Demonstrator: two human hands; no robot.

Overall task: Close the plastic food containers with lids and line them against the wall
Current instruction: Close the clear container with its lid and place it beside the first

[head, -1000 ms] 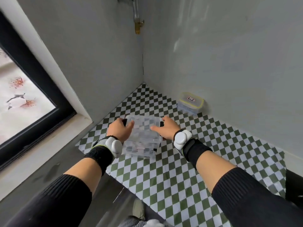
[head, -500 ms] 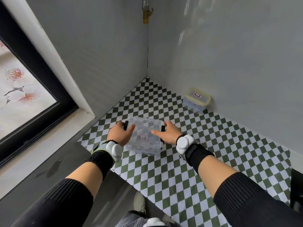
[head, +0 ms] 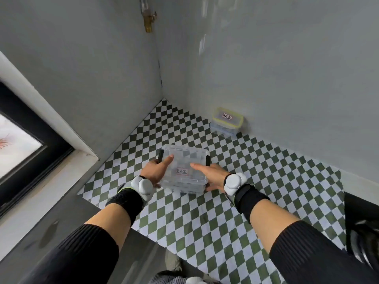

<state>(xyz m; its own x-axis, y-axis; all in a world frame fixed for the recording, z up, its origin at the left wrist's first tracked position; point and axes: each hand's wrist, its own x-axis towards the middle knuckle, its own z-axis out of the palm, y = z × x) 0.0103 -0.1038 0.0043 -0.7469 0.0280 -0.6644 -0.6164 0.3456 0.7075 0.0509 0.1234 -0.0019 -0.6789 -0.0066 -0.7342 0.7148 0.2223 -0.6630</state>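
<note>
On the checkered counter (head: pixel 266 181), left hand (head: pixel 156 171) and right hand (head: pixel 213 177) grip the lidded clear container (head: pixel 184 167) by its sides, carry step under way; next, set it beside the yellow-rimmed container (head: pixel 227 121) against the wall (head: pixel 287 68) at 1 o'clock.

I see a lidded clear container (head: pixel 184 170) mid-surface; a yellow-rimmed, lidded container (head: pixel 227 122) sits against the far wall edge.

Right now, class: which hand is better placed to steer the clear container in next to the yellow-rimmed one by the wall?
Probably the right hand: it grips the clear container on the side nearer the yellow-rimmed container, which sits ahead to the right.
</note>
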